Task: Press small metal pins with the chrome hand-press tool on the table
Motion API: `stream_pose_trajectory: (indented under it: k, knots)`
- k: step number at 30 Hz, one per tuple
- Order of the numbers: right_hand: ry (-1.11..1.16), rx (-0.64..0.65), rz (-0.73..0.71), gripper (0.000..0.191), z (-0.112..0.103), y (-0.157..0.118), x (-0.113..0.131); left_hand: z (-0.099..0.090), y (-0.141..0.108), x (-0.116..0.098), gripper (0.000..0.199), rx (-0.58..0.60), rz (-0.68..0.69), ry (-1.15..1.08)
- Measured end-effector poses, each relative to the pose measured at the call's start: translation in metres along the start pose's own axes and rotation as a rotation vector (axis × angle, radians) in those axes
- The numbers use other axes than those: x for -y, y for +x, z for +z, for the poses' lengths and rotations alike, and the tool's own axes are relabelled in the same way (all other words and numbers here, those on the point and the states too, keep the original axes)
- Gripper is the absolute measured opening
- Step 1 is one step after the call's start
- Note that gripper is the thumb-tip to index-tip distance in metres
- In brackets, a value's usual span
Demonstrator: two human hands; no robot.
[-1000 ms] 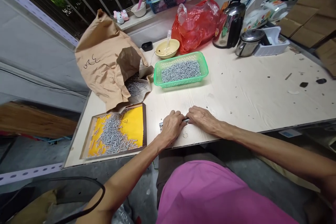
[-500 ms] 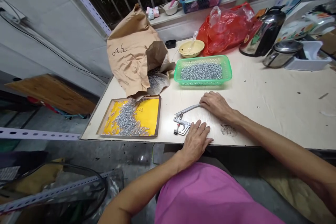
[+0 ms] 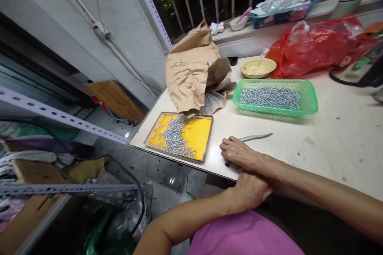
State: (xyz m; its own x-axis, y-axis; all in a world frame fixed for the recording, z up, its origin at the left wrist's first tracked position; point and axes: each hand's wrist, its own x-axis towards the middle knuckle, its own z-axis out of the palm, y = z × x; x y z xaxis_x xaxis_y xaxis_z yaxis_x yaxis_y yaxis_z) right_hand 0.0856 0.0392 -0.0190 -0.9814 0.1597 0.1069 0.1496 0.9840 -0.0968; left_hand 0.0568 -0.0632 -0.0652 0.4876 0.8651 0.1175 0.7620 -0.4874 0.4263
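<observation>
Hand-held snap pliers lie near the table's front edge, one grey handle pointing right. My right hand lies over the head of the pliers, fingers together and curled down around it. Most of the pliers' head is hidden under that hand. My left hand is at the table edge, just below and touching or nearly touching my right wrist. Its fingers are hidden. To the left, a shallow tray with a yellow bottom holds a heap of small silvery metal pieces.
Behind stands a green plastic basket of similar metal pieces. An open brown paper bag leans behind the tray. A cream bowl, a red plastic bag and a kettle stand at the back.
The view has swung left, so the table appears further right. My right hand has gone from the pliers' handle to their head. My left hand has drawn back from the head toward the table edge.
</observation>
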Motion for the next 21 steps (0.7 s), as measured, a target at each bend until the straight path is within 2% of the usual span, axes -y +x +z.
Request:
stream_pose_trajectory:
  k: [2, 4, 6, 8, 10, 12, 14, 17, 21]
  knots:
    - [-0.026, -0.046, 0.009, 0.017, 0.005, 0.006, -0.001, 0.001, -0.002, 0.0, 0.034, 0.012, -0.008, 0.001]
    - [-0.023, -0.122, 0.087, 0.018, -0.001, 0.009, -0.005, -0.007, -0.006, 0.002, 0.03, -0.007, 0.006, -0.005]
    - [-0.003, -0.25, 0.205, 0.018, -0.02, 0.005, -0.016, -0.025, -0.012, 0.012, 0.027, -0.075, 0.027, -0.002]
    - [-0.001, -0.403, 0.309, 0.016, -0.048, -0.005, -0.037, -0.055, -0.022, 0.033, 0.023, -0.173, -0.025, 0.052]
    - [-0.058, -0.507, 0.404, 0.015, -0.075, -0.021, -0.067, -0.093, -0.035, 0.064, 0.023, -0.272, -0.247, 0.192]
    - [-0.177, -0.556, 0.56, 0.017, -0.095, -0.038, -0.1, -0.129, -0.048, 0.101, 0.021, -0.286, -0.467, 0.342]
    - [-0.247, -0.524, 0.69, 0.022, -0.104, -0.055, -0.124, -0.159, -0.06, 0.135, 0.021, -0.246, -0.611, 0.475]
    - [-0.243, -0.458, 0.698, 0.036, -0.097, -0.074, -0.13, -0.182, -0.072, 0.171, 0.021, -0.104, -0.694, 0.59]
    - [-0.11, -0.391, 0.604, 0.04, -0.062, -0.09, -0.093, -0.187, -0.074, 0.19, 0.023, 0.064, -0.705, 0.651]
